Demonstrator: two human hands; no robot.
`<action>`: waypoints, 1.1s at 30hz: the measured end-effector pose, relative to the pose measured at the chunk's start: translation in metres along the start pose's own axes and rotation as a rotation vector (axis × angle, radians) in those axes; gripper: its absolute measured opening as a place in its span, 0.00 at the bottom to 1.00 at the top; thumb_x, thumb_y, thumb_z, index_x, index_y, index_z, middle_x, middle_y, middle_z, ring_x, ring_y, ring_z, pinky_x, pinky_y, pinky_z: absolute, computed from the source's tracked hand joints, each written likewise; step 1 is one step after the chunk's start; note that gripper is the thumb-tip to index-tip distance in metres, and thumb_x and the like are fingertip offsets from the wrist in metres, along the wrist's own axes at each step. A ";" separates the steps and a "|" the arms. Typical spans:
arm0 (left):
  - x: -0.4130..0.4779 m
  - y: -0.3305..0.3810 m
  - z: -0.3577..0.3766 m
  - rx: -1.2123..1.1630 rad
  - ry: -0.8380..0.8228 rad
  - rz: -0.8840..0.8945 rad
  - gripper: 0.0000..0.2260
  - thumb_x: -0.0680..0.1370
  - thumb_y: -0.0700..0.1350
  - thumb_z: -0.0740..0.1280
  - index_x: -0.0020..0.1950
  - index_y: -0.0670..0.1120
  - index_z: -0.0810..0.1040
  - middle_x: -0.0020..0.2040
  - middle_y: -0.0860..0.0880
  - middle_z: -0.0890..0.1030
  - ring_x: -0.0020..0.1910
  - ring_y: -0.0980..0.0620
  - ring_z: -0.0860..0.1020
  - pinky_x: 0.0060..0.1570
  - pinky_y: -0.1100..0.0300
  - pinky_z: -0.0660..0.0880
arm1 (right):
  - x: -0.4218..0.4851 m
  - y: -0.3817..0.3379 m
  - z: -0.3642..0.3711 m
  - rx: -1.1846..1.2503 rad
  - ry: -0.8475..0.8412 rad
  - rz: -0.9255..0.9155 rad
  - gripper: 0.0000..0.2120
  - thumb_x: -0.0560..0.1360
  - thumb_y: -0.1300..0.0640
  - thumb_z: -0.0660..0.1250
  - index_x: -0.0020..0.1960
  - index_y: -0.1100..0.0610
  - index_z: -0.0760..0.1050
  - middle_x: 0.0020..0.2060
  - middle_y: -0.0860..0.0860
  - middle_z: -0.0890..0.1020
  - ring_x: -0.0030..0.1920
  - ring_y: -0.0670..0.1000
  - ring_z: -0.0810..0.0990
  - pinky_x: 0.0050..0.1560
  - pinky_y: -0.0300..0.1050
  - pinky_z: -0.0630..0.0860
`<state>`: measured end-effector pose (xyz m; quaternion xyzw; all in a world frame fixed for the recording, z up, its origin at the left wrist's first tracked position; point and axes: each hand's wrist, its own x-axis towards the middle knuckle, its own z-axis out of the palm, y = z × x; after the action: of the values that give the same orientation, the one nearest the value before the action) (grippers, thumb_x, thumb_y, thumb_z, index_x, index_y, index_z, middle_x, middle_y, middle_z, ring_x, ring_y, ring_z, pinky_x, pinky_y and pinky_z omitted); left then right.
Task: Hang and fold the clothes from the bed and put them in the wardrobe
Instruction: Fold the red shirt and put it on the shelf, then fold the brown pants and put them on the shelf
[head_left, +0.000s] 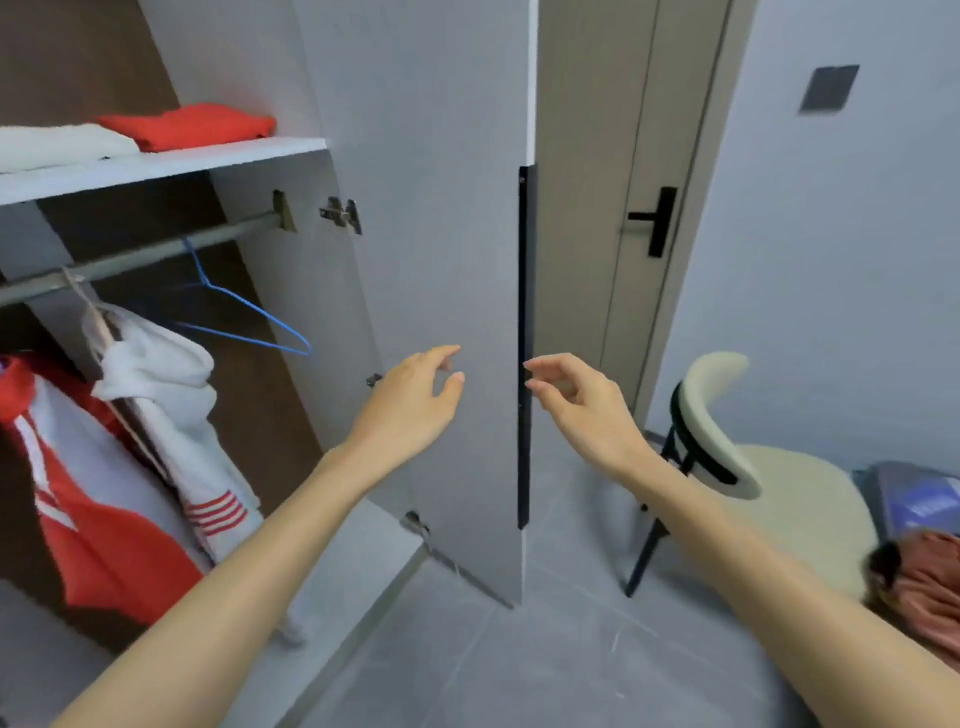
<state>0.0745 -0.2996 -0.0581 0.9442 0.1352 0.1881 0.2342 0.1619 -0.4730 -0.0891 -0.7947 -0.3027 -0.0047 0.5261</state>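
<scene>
Your left hand (415, 400) hovers before the open wardrobe door (447, 234), fingers loose and holding nothing; your right hand (576, 400) is equally slack and empty, its fingertips (531, 365) at the door's black handle strip (524, 249), contact unclear; left of your left fingers, a white garment (166, 395) and a red-and-white jacket (88, 499) hang from the rail (135, 257); higher up, a folded red garment (187, 127) lies on the shelf (171, 163).

Left hand (415, 400) and right hand (576, 400) outstretched, loose.
</scene>
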 end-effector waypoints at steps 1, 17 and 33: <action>-0.004 0.013 0.016 -0.021 -0.038 0.028 0.18 0.81 0.48 0.59 0.72 0.49 0.69 0.66 0.50 0.75 0.64 0.49 0.73 0.64 0.55 0.67 | -0.016 0.012 -0.015 -0.020 0.031 0.034 0.10 0.79 0.59 0.62 0.57 0.51 0.77 0.50 0.46 0.82 0.46 0.47 0.80 0.46 0.34 0.73; -0.073 0.274 0.318 -0.114 -0.627 0.428 0.19 0.81 0.49 0.58 0.73 0.51 0.66 0.67 0.50 0.74 0.64 0.49 0.73 0.61 0.54 0.70 | -0.263 0.208 -0.287 -0.241 0.410 0.571 0.10 0.78 0.62 0.64 0.58 0.57 0.77 0.50 0.51 0.83 0.47 0.51 0.80 0.52 0.40 0.74; -0.041 0.430 0.560 -0.010 -0.882 0.559 0.21 0.79 0.45 0.60 0.72 0.46 0.66 0.69 0.43 0.71 0.68 0.43 0.69 0.65 0.50 0.67 | -0.320 0.395 -0.457 -0.326 0.411 0.989 0.12 0.77 0.59 0.65 0.60 0.52 0.76 0.54 0.50 0.73 0.45 0.53 0.78 0.46 0.43 0.70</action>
<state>0.3445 -0.9002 -0.3167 0.9326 -0.2345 -0.1713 0.2143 0.2349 -1.1125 -0.3190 -0.8958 0.2198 0.0410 0.3842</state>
